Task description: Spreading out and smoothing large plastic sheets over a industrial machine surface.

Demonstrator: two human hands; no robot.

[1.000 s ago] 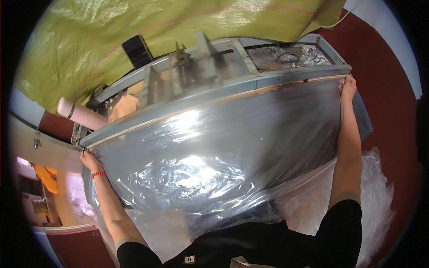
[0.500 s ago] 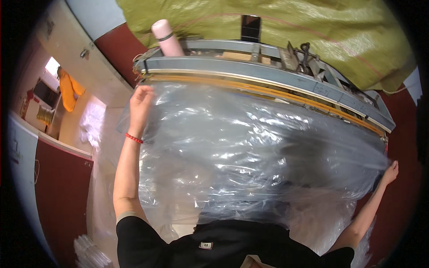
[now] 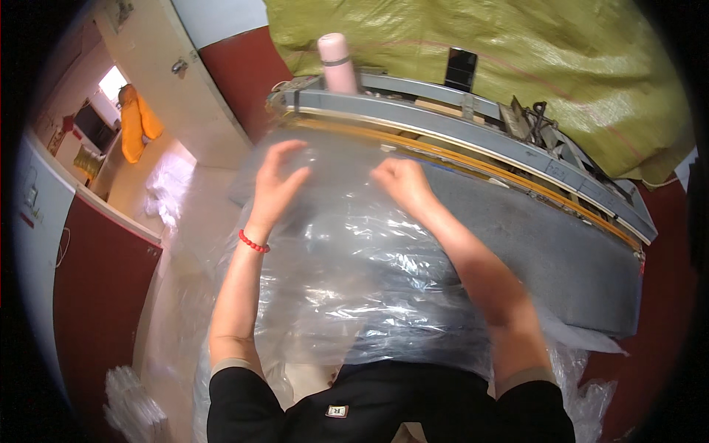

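Note:
A large clear plastic sheet (image 3: 354, 277) lies in glossy wrinkles over the near left part of a grey work surface (image 3: 532, 229) and hangs down toward my body. My left hand (image 3: 277, 184), with a red bead bracelet at the wrist, hovers over the sheet's far left part, thumb and fingers curved apart. To its right, my right hand (image 3: 405, 184) is closed in a pinch at the sheet's far edge; the film between the two hands is blurred. Both hands are just short of the long metal sealing-bar frame (image 3: 473, 133) with its orange strip.
On the frame's back stand a pink bottle (image 3: 340, 74) and, farther right, a dark clamp-like metal part (image 3: 543, 122). A dark phone-like slab (image 3: 460, 70) leans against a green woven tarp (image 3: 561, 44). At left is an open door (image 3: 177, 88); folded clear plastic (image 3: 133, 406) lies low left.
My right hand has swept from the far right to the middle, drawing the sheet leftward and baring the right of the grey surface. My left hand's fingers have spread. The view has shifted slightly.

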